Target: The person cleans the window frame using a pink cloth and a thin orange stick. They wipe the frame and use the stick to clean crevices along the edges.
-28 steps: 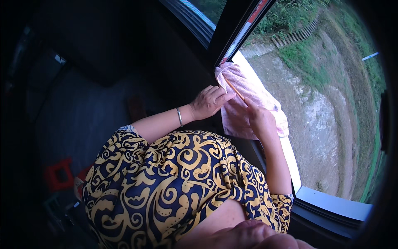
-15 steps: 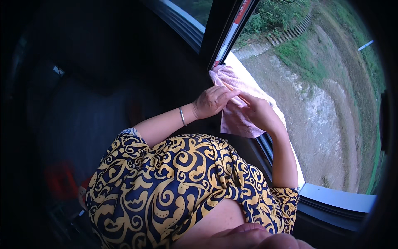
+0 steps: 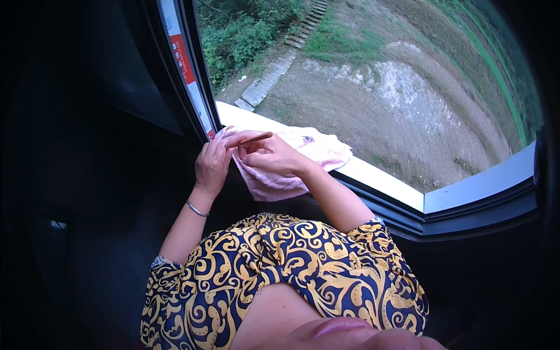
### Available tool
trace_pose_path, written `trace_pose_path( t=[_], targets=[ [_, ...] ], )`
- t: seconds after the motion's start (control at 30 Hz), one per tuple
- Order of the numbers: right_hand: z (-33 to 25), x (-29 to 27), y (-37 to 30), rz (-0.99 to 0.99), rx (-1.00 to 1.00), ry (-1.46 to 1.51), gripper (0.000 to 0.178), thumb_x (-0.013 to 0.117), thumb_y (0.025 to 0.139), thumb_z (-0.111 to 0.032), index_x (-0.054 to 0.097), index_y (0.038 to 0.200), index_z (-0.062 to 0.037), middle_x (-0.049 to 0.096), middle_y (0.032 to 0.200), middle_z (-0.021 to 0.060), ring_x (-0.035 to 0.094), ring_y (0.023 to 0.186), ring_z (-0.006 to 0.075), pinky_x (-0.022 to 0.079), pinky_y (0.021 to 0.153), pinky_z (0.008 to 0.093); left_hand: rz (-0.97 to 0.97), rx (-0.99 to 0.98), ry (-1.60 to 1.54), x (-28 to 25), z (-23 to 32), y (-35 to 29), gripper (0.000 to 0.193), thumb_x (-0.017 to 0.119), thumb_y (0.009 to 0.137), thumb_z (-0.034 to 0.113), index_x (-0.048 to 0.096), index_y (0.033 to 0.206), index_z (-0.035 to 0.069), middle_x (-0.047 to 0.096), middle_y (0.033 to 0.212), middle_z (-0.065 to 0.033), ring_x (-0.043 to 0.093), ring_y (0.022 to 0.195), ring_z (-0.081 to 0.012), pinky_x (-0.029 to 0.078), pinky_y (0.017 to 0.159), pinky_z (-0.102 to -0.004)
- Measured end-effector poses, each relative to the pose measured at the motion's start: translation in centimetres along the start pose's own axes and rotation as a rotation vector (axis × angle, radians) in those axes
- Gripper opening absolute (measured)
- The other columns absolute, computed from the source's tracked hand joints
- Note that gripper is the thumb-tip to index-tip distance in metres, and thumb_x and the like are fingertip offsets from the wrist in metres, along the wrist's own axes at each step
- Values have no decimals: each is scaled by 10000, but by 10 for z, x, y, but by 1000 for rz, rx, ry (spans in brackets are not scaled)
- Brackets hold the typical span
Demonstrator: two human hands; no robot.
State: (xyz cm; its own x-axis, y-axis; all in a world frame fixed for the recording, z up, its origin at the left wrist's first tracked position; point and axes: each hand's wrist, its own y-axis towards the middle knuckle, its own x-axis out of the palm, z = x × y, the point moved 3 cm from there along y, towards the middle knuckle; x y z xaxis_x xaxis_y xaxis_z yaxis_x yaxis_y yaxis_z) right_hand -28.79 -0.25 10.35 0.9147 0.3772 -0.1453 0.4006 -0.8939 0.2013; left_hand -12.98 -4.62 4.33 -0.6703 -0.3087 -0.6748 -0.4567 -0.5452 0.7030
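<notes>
A pink towel (image 3: 274, 185) lies draped over the white window sill and hangs down on the inner side. My left hand (image 3: 211, 166) is at the towel's left end, by the corner of the window frame, its fingers bent and closed at the cloth edge. Close against it, my right hand (image 3: 271, 156) lies over the towel with curled fingers, the index finger pointing toward the left hand. A thin brown stick (image 3: 256, 139) pokes out of the right hand's grip. The fingertips of both hands are partly hidden where they meet.
A dark window frame (image 3: 195, 76) with a red and white strip rises at the left of the opening. The white sill (image 3: 385, 184) runs to the right into a corner with dark tracks (image 3: 443, 224). Outside, far below, are bare ground, grass and steps (image 3: 306, 26).
The view has swung toward the window, so the hands and towel appear further left. The brown stick now shows clearly above the right hand. Both hands stay at the towel.
</notes>
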Motion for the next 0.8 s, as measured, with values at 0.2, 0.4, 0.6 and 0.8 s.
trace_pose_path(
  t=[0.2,0.4,0.6,0.8],
  targets=[
    [7,7,17,318,-244,-33,308,595,910,-299,639,826,-7,605,798,55,572,726,137,466,688,295,25,80,47,8,8,6,231,637,849,110,601,1052,6,580,902,-117,605,826,-301,524,690,-386],
    [20,6,-3,252,-228,179,296,484,956,-202,599,780,7,588,719,36,546,707,122,455,683,276,-83,102,-89,17,3,9,224,686,777,100,621,982,41,587,890,-123,599,880,-317,508,761,-408],
    [34,-31,-70,435,-131,250,329,490,960,-260,607,778,-12,481,572,-15,447,529,69,361,506,238,-368,155,-297,25,47,12,236,693,797,233,596,891,39,552,860,-118,550,843,-305,434,744,-399],
    [34,-55,-141,531,-154,460,303,466,990,-248,568,829,-13,413,508,-33,387,439,67,371,461,232,-324,314,-164,29,92,3,312,731,771,300,602,907,50,570,835,-105,548,778,-295,419,684,-378]
  ],
)
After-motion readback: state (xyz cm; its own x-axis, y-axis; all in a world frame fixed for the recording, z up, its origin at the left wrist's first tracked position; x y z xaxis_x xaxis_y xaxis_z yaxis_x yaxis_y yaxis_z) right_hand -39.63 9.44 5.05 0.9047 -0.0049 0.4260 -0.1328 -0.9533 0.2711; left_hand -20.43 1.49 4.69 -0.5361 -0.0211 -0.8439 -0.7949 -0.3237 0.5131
